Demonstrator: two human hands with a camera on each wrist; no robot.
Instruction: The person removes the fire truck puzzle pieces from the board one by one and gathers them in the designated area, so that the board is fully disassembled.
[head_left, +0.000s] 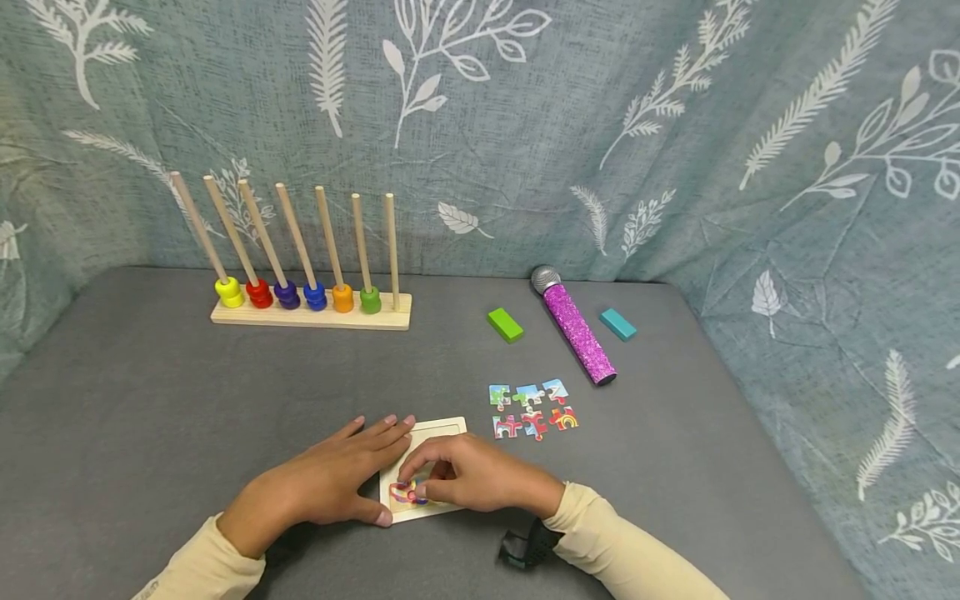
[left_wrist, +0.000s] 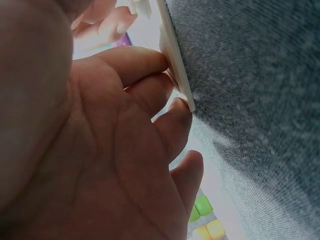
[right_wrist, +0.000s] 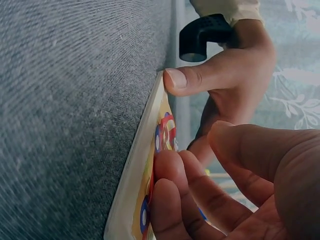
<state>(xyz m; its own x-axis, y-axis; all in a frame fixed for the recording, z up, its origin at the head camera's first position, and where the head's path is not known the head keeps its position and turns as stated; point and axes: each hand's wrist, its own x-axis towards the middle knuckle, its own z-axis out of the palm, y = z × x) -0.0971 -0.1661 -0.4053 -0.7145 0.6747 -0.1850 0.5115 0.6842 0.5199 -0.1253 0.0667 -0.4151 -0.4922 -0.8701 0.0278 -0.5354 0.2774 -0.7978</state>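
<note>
A small wooden puzzle board point(head_left: 438, 429) with a raised rim lies at the front of the table. My left hand point(head_left: 315, 479) rests along its left side, fingers stretched to the top corner and thumb at the lower one. The right hand point(head_left: 480, 475) bends over the board, index finger and thumb at a colourful jigsaw piece point(head_left: 406, 493) in its lower left. Red shapes and blue wheels show on the board's pieces point(right_wrist: 168, 127) in the right wrist view; other fingertips point(right_wrist: 167, 167) touch there. Part of the picture is hidden under the right hand.
Several loose jigsaw pieces point(head_left: 531, 412) lie right of the board. Behind them are a green block point(head_left: 505, 325), a purple glitter microphone point(head_left: 577, 333) and a teal block point(head_left: 618, 324). A peg rack point(head_left: 311, 317) with coloured rings stands at the back left, before a leaf-patterned curtain point(head_left: 480, 167).
</note>
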